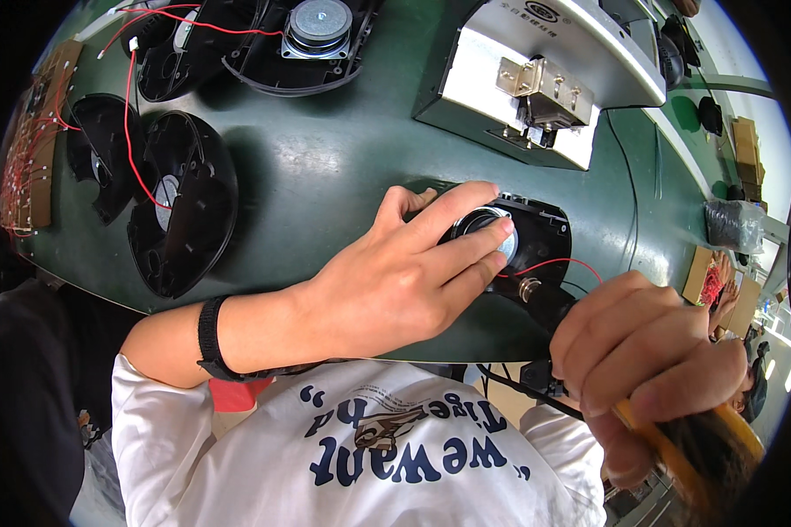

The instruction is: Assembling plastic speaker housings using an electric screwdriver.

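Observation:
My left hand [404, 272] lies over a round speaker [473, 222], its fingers spread and pressed against the metal body. The speaker sits in a black plastic shell [545, 233] near the bench's front edge. In my right hand [641, 351] is an electric screwdriver [552, 306], with a black nose and a yellow-and-black body. Its metal tip meets the shell's lower edge, just right of the left fingertips; the exact contact point is too small to make out. A thin red wire [553, 261] curves across the shell beside the tip.
A metal-cased machine [461, 75] stands beyond my hands on the green bench [325, 140]. More black speaker shells [211, 202] lie to the left and far left. A cardboard box [40, 176] of red wires stands at the left edge. Another person's hand [726, 299] shows far right.

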`<control>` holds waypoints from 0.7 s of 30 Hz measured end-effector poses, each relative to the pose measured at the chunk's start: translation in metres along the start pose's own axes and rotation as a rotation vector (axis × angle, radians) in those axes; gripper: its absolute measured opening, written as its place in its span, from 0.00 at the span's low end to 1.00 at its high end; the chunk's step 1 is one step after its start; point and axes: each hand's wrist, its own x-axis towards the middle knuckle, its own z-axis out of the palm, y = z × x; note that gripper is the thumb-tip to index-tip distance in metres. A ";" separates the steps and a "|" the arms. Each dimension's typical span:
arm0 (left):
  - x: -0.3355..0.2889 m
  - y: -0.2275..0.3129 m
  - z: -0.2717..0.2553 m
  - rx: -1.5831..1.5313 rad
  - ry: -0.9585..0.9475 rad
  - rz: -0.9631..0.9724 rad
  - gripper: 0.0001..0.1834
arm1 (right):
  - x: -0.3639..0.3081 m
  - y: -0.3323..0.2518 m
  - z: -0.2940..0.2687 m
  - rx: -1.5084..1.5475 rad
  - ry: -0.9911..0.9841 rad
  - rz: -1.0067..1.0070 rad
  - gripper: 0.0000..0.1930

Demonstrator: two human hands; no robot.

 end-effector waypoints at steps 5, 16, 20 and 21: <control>0.002 -0.002 -0.004 0.008 -0.035 0.039 0.22 | -0.002 0.012 0.004 0.056 0.039 -0.098 0.24; 0.010 0.008 -0.025 -0.085 -0.171 -0.109 0.31 | -0.060 -0.052 -0.020 0.067 0.567 -0.532 0.27; 0.008 0.035 -0.059 -0.040 -0.092 -0.149 0.30 | -0.064 -0.028 -0.025 -0.069 0.824 -0.415 0.28; 0.013 0.040 -0.079 -0.005 -0.016 -0.101 0.31 | -0.064 -0.021 -0.023 -0.069 0.866 -0.364 0.26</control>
